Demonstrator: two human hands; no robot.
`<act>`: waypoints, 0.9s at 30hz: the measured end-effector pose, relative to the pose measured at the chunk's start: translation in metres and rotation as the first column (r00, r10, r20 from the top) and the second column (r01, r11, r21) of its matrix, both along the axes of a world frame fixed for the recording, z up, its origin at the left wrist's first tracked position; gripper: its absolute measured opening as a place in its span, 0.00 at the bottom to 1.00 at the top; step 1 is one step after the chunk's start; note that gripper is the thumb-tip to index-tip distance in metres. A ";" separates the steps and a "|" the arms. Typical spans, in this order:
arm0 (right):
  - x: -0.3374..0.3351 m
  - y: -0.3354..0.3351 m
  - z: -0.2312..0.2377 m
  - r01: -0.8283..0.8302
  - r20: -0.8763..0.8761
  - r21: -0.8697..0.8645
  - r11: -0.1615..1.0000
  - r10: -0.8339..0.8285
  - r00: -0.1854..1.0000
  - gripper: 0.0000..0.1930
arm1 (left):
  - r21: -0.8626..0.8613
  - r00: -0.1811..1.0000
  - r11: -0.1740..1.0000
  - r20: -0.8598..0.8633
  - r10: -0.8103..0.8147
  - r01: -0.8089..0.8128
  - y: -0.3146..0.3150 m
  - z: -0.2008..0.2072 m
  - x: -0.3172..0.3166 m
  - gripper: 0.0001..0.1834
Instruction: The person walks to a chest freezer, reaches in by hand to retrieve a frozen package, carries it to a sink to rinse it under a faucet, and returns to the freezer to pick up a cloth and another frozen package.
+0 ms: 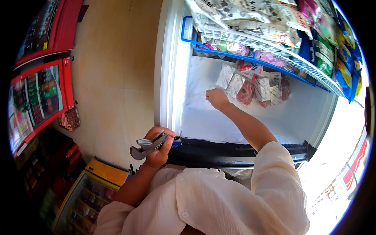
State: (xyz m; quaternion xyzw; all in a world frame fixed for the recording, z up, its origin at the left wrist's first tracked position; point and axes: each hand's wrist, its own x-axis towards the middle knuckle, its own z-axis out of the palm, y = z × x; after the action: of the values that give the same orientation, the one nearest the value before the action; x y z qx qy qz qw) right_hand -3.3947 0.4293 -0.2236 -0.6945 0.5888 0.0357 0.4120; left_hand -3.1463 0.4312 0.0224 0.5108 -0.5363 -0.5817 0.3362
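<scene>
My left hand (159, 150) is wrapped round a grey metal adjustable wrench (137, 153), just outside the near left corner of an open chest freezer (166, 78). The jaws of the wrench point to the left. Down inside the freezer, my right hand (217, 98) is closed, its fingers curled near the frosted white inner wall (197, 82). Whatever it may hold is hidden. Just beyond and to the right of it lie several clear bags of reddish frozen food (245, 93) with white printed labels (235, 85).
A wire basket (250, 40) with blue edging, heaped with packaged food (239, 13), spans the freezer's far part. The freezer's black near edge (235, 153) runs in front of me. Red drinks coolers (67, 84) stand at left, and a yellow-topped display case (106, 171) at lower left.
</scene>
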 end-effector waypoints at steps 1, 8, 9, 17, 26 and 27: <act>-0.003 -0.005 0.024 0.040 0.021 0.042 0.998 -0.041 0.999 0.07 | 0.000 1.000 1.000 -0.011 0.011 -0.011 0.003 -0.002 0.001 0.02; -0.044 0.050 0.031 -0.077 0.058 0.342 0.936 0.061 0.996 0.05 | 0.086 0.987 0.994 -0.138 0.080 -0.068 0.006 -0.006 -0.002 0.04; -0.050 0.064 0.021 -0.301 -0.280 0.217 0.929 0.355 0.892 0.04 | 0.097 0.987 0.994 -0.144 0.068 -0.055 0.002 -0.008 0.000 0.05; -0.021 0.020 0.174 0.368 -0.063 -0.155 0.917 -0.380 0.923 0.11 | 0.216 0.960 0.972 -0.238 0.147 -0.095 -0.002 -0.001 0.002 0.07; 0.000 0.054 0.230 0.371 0.029 -0.158 0.915 -0.371 0.928 0.17 | 0.122 0.971 0.985 -0.222 -0.091 0.120 -0.020 0.031 -0.005 0.18; 0.006 0.051 0.251 0.529 0.319 0.079 0.845 -0.524 0.790 0.17 | 0.084 0.974 0.986 -0.191 -0.123 0.141 -0.021 0.031 -0.010 0.19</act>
State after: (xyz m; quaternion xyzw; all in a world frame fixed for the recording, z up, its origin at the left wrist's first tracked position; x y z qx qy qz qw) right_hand -3.3884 0.4804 0.0276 -0.5019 0.6820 -0.2008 0.4926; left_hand -3.1564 0.4106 0.0539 0.4334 -0.5066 -0.6731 0.3202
